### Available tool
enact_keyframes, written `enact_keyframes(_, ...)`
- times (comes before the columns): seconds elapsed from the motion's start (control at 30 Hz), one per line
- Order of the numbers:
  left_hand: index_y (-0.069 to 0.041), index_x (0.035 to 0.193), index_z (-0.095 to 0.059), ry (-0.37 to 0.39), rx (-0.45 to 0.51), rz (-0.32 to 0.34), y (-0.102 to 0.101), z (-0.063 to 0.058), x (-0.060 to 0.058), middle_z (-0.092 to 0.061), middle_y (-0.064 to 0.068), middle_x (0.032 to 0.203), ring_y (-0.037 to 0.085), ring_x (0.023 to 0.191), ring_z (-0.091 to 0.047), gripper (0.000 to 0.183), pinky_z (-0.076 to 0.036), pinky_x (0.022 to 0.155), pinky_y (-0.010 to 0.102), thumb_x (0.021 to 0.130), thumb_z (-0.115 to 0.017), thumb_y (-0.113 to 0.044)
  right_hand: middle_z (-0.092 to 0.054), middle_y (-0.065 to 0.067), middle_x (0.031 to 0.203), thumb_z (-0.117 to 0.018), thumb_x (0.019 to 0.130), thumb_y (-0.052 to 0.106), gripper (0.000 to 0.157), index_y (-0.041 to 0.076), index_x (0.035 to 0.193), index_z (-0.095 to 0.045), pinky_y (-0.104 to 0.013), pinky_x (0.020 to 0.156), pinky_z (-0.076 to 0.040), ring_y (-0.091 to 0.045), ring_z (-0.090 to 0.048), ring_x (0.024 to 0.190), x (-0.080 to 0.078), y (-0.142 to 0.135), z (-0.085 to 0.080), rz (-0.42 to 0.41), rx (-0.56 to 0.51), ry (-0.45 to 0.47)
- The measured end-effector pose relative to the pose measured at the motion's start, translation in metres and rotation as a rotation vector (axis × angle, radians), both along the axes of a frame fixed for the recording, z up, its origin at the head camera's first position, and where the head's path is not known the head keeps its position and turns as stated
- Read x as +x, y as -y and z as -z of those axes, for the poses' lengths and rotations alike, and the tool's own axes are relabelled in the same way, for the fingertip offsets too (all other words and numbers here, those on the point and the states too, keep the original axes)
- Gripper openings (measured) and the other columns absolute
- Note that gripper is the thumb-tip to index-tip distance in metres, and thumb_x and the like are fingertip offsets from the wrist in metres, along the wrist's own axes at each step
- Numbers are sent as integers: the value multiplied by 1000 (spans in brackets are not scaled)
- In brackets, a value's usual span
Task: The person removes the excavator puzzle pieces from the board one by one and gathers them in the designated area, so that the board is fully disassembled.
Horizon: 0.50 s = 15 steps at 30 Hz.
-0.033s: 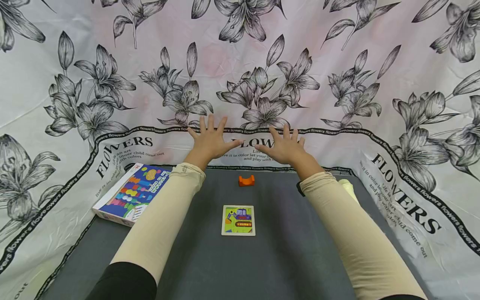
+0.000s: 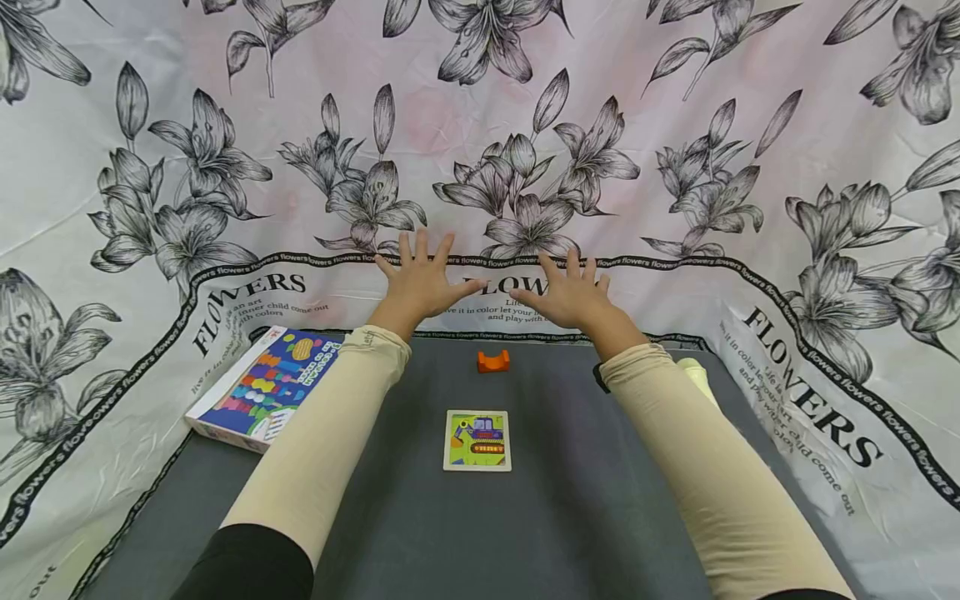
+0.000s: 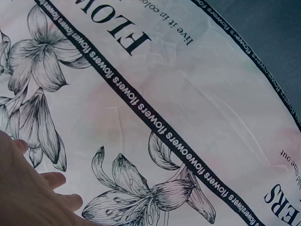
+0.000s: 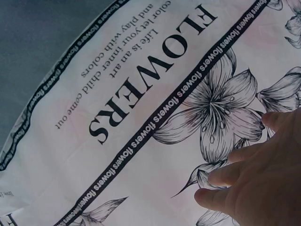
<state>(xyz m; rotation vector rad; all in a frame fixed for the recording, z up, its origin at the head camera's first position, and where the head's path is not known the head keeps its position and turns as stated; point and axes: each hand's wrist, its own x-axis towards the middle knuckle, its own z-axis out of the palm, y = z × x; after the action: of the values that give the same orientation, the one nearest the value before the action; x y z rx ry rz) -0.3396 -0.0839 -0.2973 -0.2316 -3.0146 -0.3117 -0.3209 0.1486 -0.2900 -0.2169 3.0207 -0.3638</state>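
Both hands are raised in front of the flower-printed cloth, fingers spread and holding nothing. In the head view the left hand [image 2: 418, 286] is left of centre, its thumb pointing toward the other hand. Opposite it, the right hand [image 2: 567, 296] has its thumb pointing inward too. A small orange curved block [image 2: 492, 362] lies on the table below and between them. Closer to the camera lies a square picture puzzle [image 2: 477, 441] showing a purple excavator on green. In the wrist views, parts of the left hand [image 3: 35, 193] and right hand [image 4: 263, 174] appear against the cloth.
A blue game box [image 2: 270, 383] with colourful pictures lies at the table's left edge, partly behind the left sleeve. Something pale yellow [image 2: 697, 379] shows beyond the right forearm. The grey table [image 2: 480, 533] meets the hanging cloth [image 2: 337, 308] at the back and sides.
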Motion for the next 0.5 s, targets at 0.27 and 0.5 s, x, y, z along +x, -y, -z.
enact_keyframes(0.27, -30, 158, -3, 81, 6, 17, 10, 20, 2, 7, 16, 163, 43, 147, 13, 97, -2, 103, 78, 83, -40, -80, 3, -26, 160, -38, 92, 70, 88, 20, 158, -7, -70, 110, 0, -53, 7, 143, 6, 5, 14, -17, 38, 10)
enact_keyframes(0.5, -31, 158, -8, 290, -2, 129, 26, 76, 11, 4, 17, 163, 45, 147, 7, 97, -5, 104, 78, 82, -51, -75, -22, -23, 157, -42, 95, 63, 79, 19, 157, -20, -65, 113, -10, -47, -13, 145, 7, 14, 53, -107, 45, -10)
